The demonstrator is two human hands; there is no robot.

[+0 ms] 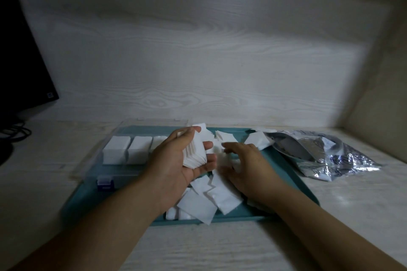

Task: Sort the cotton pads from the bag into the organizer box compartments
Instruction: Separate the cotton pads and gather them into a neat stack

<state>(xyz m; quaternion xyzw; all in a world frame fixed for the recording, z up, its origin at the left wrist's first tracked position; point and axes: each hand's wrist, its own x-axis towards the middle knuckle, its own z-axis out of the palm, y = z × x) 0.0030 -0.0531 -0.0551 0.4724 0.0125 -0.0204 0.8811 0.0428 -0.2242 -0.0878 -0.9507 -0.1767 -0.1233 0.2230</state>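
The left hand point(176, 160) holds a stack of square cotton pads point(196, 152) edge-on, thumb on the far side and fingers curled round the near side. The right hand point(244, 165) hovers palm down over the loose pads point(211, 196) scattered on the teal tray point(293, 180), its fingers spread and bent; motion blur hides whether the fingertips pinch a pad, so its state cannot be told.

The clear organizer box point(110, 160) sits on the left part of the tray. Three far compartments already hold filled white blocks of pads point(126, 149). The silver bag point(326, 154) lies right of the tray on the table point(220, 246), open toward the loose pile.

Handling, judged from appearance:
- The pads look very light, soft and thin. A single pad likely bends under its own weight and clings to its neighbours.
- A stack is stiffer than a single pad. Take hold across the flat faces, thumb opposing fingers, near the middle of the stack.
- Light pressure should suffice; a hard squeeze may fan or buckle the edges.
- Loose pads lie overlapped at mixed angles. Lift each by a free corner or edge, then square it against the held stack.
- Align the stack before lowering it into a compartment, as a skewed stack may catch on the divider walls.
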